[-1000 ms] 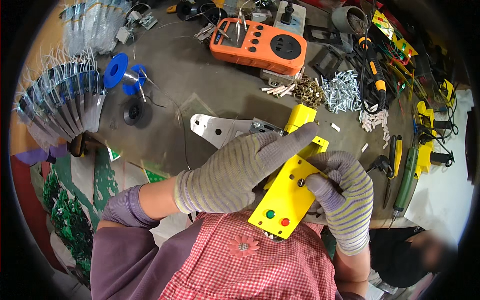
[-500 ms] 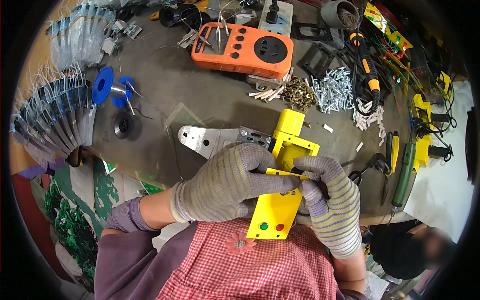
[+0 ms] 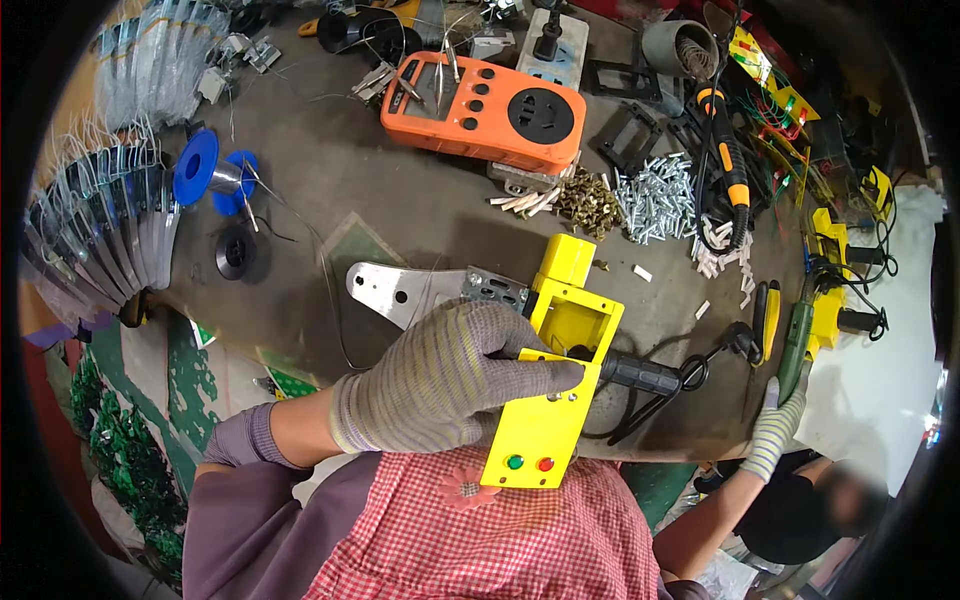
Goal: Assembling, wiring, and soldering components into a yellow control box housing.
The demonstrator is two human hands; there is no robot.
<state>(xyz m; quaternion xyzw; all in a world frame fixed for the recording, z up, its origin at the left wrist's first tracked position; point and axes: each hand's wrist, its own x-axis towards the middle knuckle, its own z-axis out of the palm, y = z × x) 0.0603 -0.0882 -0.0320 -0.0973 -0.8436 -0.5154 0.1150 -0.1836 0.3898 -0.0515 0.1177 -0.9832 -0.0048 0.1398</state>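
In my gloved left hand [image 3: 440, 375] I pinch a yellow cover plate [image 3: 535, 425] with a green and a red button-like light near its lower edge. The plate's upper end meets an open yellow housing [image 3: 575, 325], tilted on the table edge. A silver metal bracket [image 3: 400, 290] extends left from the housing, and a black cable grip [image 3: 640, 375] sticks out at its right. Over at the right table edge, my gloved right hand [image 3: 778, 430] closes around the lower part of a green electric screwdriver [image 3: 797, 335]; its tip is hidden.
Piles of silver screws [image 3: 655, 200], brass screws [image 3: 585, 205] and white sleeves [image 3: 725, 260] lie beyond the housing. An orange meter [image 3: 480, 110] stands behind them. A soldering iron [image 3: 725, 150] and yellow-handled pliers [image 3: 767, 320] are on the right, a blue solder spool [image 3: 195, 168] on the left.
My right hand has left the cover plate and moved right to the green electric screwdriver. My left hand still holds the plate, and the cable grip now shows.
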